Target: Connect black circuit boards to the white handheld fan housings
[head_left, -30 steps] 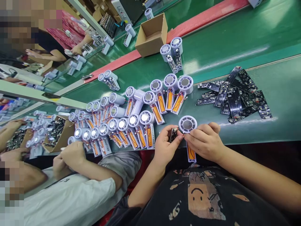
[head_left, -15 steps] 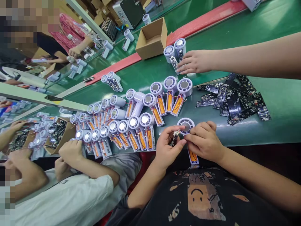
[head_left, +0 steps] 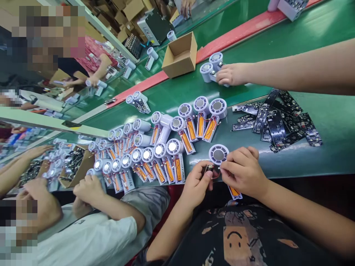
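My left hand [head_left: 196, 181] pinches a small dark circuit board [head_left: 210, 170] between thumb and fingers. My right hand [head_left: 244, 171] closes on the neck of a round lilac-white handheld fan unit, just below its head [head_left: 219, 154]. An orange battery pack [head_left: 235, 192] sticks out below my right hand, and thin wires run between the parts near my fingertips. The two hands nearly touch. Rows of similar fan units with orange batteries [head_left: 177, 170] lie to the left of my hands on the green belt.
A co-worker's hand [head_left: 231, 74] reaches in from the right onto a pair of fans [head_left: 212, 66]. Black circuit boards [head_left: 277, 123] lie piled at right. A cardboard box [head_left: 180, 54] stands beyond a red strip [head_left: 244, 29]. Another person in a white shirt [head_left: 88, 236] works at lower left.
The co-worker's arm has come in from the right and moved the pair of fans. My hands have brought the small board closer to the fan unit, and the view has shifted slightly.
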